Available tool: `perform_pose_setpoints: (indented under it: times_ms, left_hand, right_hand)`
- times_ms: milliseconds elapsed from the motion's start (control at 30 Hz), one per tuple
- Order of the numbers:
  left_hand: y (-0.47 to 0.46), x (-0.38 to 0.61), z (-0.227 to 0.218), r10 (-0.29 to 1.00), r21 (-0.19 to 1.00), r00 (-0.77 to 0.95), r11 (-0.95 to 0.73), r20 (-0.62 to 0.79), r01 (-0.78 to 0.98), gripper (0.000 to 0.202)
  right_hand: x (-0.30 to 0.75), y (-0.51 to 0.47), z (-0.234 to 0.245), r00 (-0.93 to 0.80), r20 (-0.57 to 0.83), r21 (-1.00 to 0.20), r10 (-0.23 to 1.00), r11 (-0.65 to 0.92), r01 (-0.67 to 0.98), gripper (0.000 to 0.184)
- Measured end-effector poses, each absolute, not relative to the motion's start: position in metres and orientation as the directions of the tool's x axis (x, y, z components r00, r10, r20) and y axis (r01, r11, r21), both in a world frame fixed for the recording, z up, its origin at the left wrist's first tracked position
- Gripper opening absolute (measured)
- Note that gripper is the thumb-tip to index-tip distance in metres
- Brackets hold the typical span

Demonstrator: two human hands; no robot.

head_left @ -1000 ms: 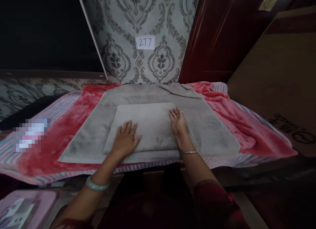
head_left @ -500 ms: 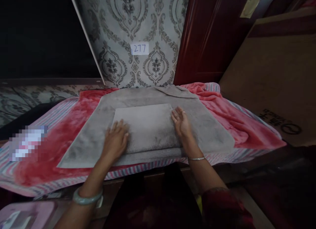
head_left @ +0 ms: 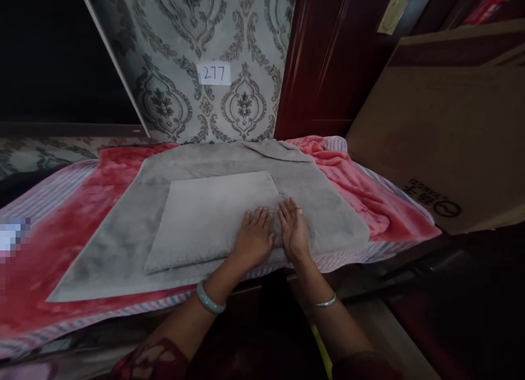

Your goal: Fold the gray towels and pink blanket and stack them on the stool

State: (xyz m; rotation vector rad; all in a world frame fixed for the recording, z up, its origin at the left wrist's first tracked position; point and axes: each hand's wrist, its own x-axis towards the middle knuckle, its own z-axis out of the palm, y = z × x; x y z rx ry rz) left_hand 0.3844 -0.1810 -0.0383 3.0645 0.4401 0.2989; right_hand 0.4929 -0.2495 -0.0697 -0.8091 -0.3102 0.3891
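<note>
A folded light-grey plush cloth (head_left: 205, 216) lies flat on a larger spread grey blanket (head_left: 118, 232). My left hand (head_left: 255, 235) rests palm down on the right part of the folded cloth, fingers stretched out. Right beside it, my right hand (head_left: 294, 229) is turned on its edge along the cloth's right side, its fingers extended and pointing away from me. Neither hand grips anything. A pale bangle (head_left: 210, 298) circles my left wrist, and a thin silver one (head_left: 326, 302) my right.
Under the grey blanket spread a red plush blanket (head_left: 98, 259) and a striped cloth (head_left: 57, 191). A dark screen (head_left: 61, 57) stands at the left back. At the right is a large cardboard box (head_left: 443, 117), near a dark red door (head_left: 320, 57). A paper marked 277 (head_left: 214, 73) is on the wall.
My left hand has slid right across the folded cloth, from its left edge to near my right hand. My right hand has drawn slightly nearer to me. The view has shifted to the right.
</note>
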Motion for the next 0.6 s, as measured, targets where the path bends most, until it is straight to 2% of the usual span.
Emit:
perform_pose_setpoints:
  times_ms: [100,300,600]
  left_hand:
    - [-0.172,0.367,-0.038,0.326,0.051,0.932,-0.945,0.16,0.322,0.06]
    - [-0.141,0.304,-0.037,0.51,0.014,0.842,-0.857,0.175,0.516,0.061]
    - [-0.074,0.203,-0.016,0.804,-0.102,0.583,-0.575,0.114,0.812,0.059]
  right_hand:
    - [0.492,-0.252,-0.07,0.888,0.131,-0.761,0.441,0.619,-0.195,0.055]
    - [0.493,-0.256,-0.069,0.871,0.128,-0.761,0.474,0.61,-0.22,0.055]
    - [0.497,-0.254,-0.068,0.892,0.108,-0.766,0.44,0.608,-0.207,0.044]
